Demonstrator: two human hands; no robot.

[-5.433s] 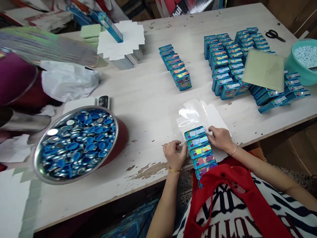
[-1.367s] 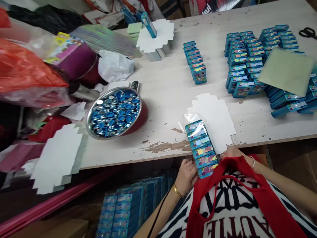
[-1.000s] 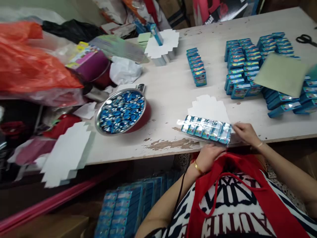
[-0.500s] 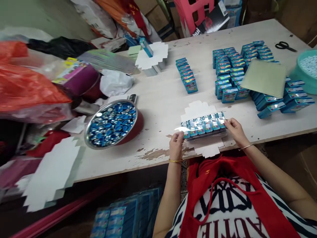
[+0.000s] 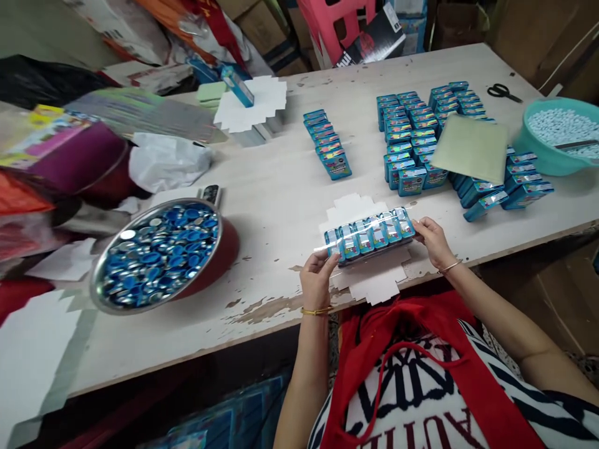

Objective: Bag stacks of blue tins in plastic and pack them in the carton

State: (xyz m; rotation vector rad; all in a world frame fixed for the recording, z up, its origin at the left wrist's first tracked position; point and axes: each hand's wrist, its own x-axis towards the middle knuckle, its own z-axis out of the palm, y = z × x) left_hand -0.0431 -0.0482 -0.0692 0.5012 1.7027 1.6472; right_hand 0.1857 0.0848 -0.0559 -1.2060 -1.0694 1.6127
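A clear plastic pack holds a row of several small blue cases with shiny printed fronts. My left hand is closed on its left end, the thumb lying over the front near the corner. At the opposite end, the fingers of my right hand pinch the pack's edge. Beneath and behind the pack lies a flat white card with stepped edges, partly covered by it. Whether the pack's underside touches the card is hidden.
Left of my hands stands a metal bowl of blue and silver tins. Blue packs stand in a short row and a larger group, with a pale green sheet on top. Scissors and a turquoise basin are at right.
My view has swung to the right, so the table things sit further left. The pack remains between both hands, its front turned up slightly more, and my left thumb now shows on its front.
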